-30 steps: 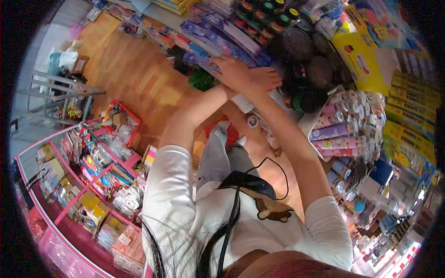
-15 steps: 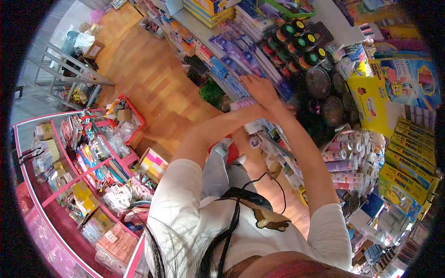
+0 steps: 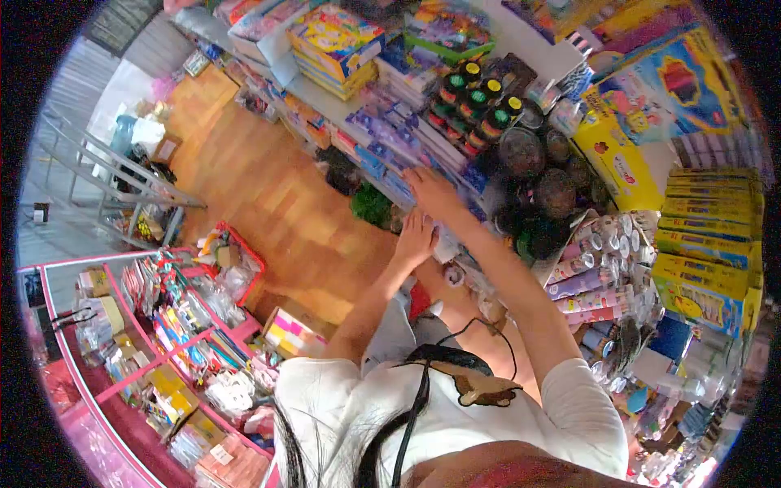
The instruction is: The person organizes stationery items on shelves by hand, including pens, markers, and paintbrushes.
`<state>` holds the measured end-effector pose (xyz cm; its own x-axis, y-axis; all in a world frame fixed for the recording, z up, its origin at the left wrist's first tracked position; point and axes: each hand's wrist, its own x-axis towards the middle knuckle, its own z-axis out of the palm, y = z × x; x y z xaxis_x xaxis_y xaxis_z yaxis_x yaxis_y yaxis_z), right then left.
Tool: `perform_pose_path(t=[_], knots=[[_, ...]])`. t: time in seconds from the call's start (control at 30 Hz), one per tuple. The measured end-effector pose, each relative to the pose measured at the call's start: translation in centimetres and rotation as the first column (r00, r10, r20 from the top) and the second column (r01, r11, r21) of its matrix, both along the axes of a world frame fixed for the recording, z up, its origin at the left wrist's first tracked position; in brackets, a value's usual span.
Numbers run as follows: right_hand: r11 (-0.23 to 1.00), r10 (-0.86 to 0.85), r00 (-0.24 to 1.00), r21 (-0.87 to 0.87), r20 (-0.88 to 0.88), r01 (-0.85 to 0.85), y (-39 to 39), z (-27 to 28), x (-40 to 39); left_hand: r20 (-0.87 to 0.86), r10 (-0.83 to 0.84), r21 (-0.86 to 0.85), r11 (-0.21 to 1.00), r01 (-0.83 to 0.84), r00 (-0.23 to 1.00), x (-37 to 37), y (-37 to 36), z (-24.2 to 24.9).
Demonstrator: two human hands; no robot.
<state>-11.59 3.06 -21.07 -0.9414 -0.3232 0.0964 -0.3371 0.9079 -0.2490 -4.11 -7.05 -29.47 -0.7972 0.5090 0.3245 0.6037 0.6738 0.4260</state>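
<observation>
My right hand [image 3: 435, 193] reaches over the edge of a display shelf, its fingers stretched out on or just above flat blue and purple packs [image 3: 381, 130]. Just below it, my left hand [image 3: 416, 237] lies by the shelf's front edge with fingers extended. I see nothing held in either hand, though the undersides of the fingers are hidden. Beyond my right hand stand several dark jars with green and yellow lids [image 3: 478, 96]. Dark round containers [image 3: 521, 150] sit to the right of them.
Yellow boxes [image 3: 706, 285] are stacked at the right, near clear-wrapped cylinders [image 3: 590, 276]. A pink-framed bin unit [image 3: 154, 358] full of small goods stands at the left. Behind it are a red basket [image 3: 248, 256] and a metal ladder [image 3: 122, 175]. A green item [image 3: 370, 203] lies below the shelf.
My left hand has drawn back from under my right forearm, so the arms no longer cross. My right hand appears lower and slightly left. The whole view has shifted.
</observation>
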Motion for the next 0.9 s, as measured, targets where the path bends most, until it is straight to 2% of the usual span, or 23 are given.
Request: perform_pose_path(t=[0.03,0.1,0.17,0.23,0.3,0.37,0.4,0.47,0.5,0.53,0.57,0.67,0.73,0.77,0.8,0.83,0.9], knots=[[0.997,-0.063,0.996,-0.042,-0.056,0.061,0.0,0.1,0.7,0.028,0.031,-0.010,0.999,-0.031,0.999,0.0,0.6,-0.6],[0.962,-0.169,0.969,-0.184,0.178,0.202,-1.0,2.9,2.2,-0.090,0.035,0.174,0.985,-0.019,0.995,-0.3,0.7,-2.3],[0.979,-0.155,0.985,-0.147,-0.071,0.143,-2.0,4.4,4.8,-0.051,0.032,0.236,0.972,-0.019,0.998,-1.2,0.7,-1.6],[0.958,-0.104,0.981,-0.282,-0.165,0.054,-2.1,6.2,7.6,0.031,0.025,0.262,0.965,-0.032,0.999,-1.9,0.1,-0.4],[0.890,-0.138,0.977,-0.454,-0.163,0.050,-2.5,7.9,11.0,0.089,0.019,0.283,0.958,-0.043,0.996,-2.8,0.2,0.7],[0.888,-0.150,0.989,-0.437,0.014,0.141,-1.9,8.9,14.7,0.103,0.044,0.296,0.952,-0.072,0.994,-3.2,0.3,2.0],[0.887,-0.168,0.986,-0.436,0.002,0.152,-1.6,9.3,16.4,0.083,0.087,0.290,0.951,-0.107,0.993,-3.2,0.5,2.9],[0.885,-0.194,0.981,-0.434,-0.017,0.167,-0.7,10.4,19.7,0.156,0.029,0.367,0.926,-0.085,0.987,-3.3,0.2,4.5],[0.851,-0.231,0.972,-0.477,0.039,0.222,-0.2,11.3,21.1,0.191,0.000,0.404,0.911,-0.078,0.982,-3.3,0.0,5.5],[0.812,-0.264,0.960,-0.515,0.096,0.275,0.2,12.2,22.5,0.260,0.050,0.407,0.900,-0.157,0.964,-2.9,0.2,6.3],[0.769,-0.291,0.944,-0.549,0.153,0.326,0.8,12.7,23.6,0.242,0.058,0.416,0.896,-0.158,0.969,-2.8,0.2,6.5],[0.664,-0.377,0.908,-0.630,0.182,0.402,2.3,12.0,26.3,0.195,0.076,0.434,0.887,-0.156,0.978,-2.3,0.3,6.1],[0.658,-0.431,0.888,-0.618,0.159,0.430,3.6,12.4,27.7,0.165,0.080,0.433,0.889,-0.145,0.983,-1.8,0.3,6.0],[0.653,-0.458,0.876,-0.612,0.148,0.445,3.9,13.1,28.2,0.192,0.060,0.467,0.872,-0.145,0.980,-1.4,0.1,6.2],[0.558,-0.512,0.841,-0.675,0.178,0.482,3.6,14.9,28.6,0.217,0.040,0.499,0.854,-0.146,0.975,-1.0,-0.1,6.5],[0.557,-0.522,0.838,-0.681,0.159,0.475,3.9,16.1,28.9,0.241,0.019,0.530,0.835,-0.148,0.970,-0.6,-0.2,6.7],[0.544,-0.546,0.828,-0.698,0.128,0.466,4.9,17.5,29.9,0.386,0.034,0.572,0.775,-0.268,0.922,1.2,-0.2,8.4]])
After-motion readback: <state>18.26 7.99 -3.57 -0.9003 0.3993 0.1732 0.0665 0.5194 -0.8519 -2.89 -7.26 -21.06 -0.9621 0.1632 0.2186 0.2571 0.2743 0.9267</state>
